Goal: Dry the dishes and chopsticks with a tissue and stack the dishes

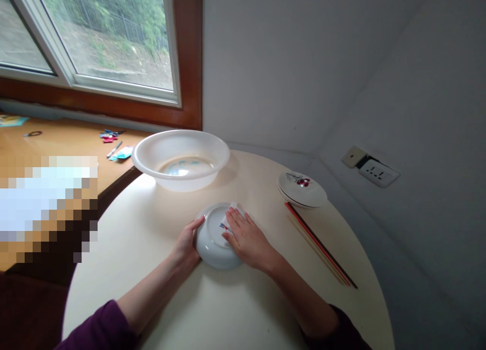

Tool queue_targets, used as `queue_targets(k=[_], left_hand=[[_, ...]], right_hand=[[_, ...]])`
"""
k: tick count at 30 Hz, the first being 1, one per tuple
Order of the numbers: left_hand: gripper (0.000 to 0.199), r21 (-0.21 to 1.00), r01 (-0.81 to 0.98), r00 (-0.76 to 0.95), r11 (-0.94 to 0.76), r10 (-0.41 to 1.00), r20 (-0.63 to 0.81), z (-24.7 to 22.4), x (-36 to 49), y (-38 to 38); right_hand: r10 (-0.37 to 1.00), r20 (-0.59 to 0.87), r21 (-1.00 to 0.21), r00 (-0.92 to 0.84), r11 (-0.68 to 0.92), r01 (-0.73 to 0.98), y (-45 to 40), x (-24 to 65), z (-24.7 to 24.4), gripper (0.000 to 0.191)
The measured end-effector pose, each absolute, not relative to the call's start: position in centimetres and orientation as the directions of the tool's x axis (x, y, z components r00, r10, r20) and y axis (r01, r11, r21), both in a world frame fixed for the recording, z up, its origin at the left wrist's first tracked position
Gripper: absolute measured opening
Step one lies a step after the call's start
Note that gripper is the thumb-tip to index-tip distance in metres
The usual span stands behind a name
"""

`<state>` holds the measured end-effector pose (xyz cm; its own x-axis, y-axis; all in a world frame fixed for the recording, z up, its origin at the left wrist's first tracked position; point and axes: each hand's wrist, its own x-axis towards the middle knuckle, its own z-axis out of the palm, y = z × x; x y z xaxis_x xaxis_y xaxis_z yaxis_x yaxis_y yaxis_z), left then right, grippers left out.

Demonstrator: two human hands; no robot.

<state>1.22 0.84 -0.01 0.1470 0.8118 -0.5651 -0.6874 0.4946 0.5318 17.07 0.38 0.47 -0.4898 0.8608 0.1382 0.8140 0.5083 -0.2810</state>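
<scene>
A white plate (216,254) is turned with its underside up over the round table (182,309), showing its foot ring and a small blue and red mark. My left hand (188,241) grips its left rim, the thumb on top and the other fingers hidden beneath. Across the upper right of the underside lies my right hand (246,238), pressing a thin white tissue (234,205) against it. Only the tissue's edges show past the fingers.
Behind the plate stands a translucent basin (182,183) with some water. To the right are stacked plates (304,190) with a flower print and several chopsticks (322,248). A wooden desk (72,137) adjoins at left; a wall socket (379,172) is at right.
</scene>
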Motion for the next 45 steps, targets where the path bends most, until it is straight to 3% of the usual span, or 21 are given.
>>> queue_targets(k=[7, 13, 21, 30, 33, 38, 42, 45], left_hand=[[0.023, 0.555, -0.662, 0.125, 0.504, 0.804, -0.582, -0.1, 1.3, 0.7], [0.022, 0.547, -0.666, 0.124, 0.508, 0.798, -0.590, -0.5, 1.4, 0.8], [0.027, 0.455, -0.705, 0.210, 0.544, 0.773, -0.598, -0.3, 1.2, 0.8], [0.036, 0.344, -0.842, 0.203, 0.416, 0.835, -0.512, -0.4, 1.3, 0.6], [0.031, 0.352, -0.883, 0.115, 0.312, 0.869, -0.481, -1.0, 1.3, 1.0], [0.025, 0.338, -0.891, 0.196, 0.304, 0.928, -0.318, -1.4, 1.4, 1.5], [0.026, 0.418, -0.836, 0.195, 0.356, 0.904, -0.380, -1.5, 1.7, 1.4], [0.025, 0.536, -0.769, 0.089, 0.348, 0.889, -0.449, -2.2, 1.9, 1.3]], right_hand=[[0.857, 0.220, -0.253, -0.466, 0.511, 0.821, -2.6, 18.6, -1.2, 0.055], [0.779, 0.281, -0.186, -0.560, 0.617, 0.765, -5.4, 18.0, -0.9, 0.051], [0.709, 0.276, -0.151, -0.648, 0.698, 0.700, -5.1, 14.5, 0.0, 0.056], [0.696, 0.260, -0.031, -0.669, 0.698, 0.715, -1.4, 10.2, 0.5, 0.049], [0.726, 0.214, -0.058, -0.654, 0.677, 0.734, 0.0, 9.3, 0.8, 0.043], [0.784, 0.156, -0.154, -0.601, 0.620, 0.769, 2.2, 9.2, 1.8, 0.034], [0.818, 0.116, -0.209, -0.563, 0.574, 0.792, 3.6, 10.0, 2.3, 0.034], [0.835, 0.092, -0.270, -0.542, 0.545, 0.794, 4.4, 11.1, 2.3, 0.036]])
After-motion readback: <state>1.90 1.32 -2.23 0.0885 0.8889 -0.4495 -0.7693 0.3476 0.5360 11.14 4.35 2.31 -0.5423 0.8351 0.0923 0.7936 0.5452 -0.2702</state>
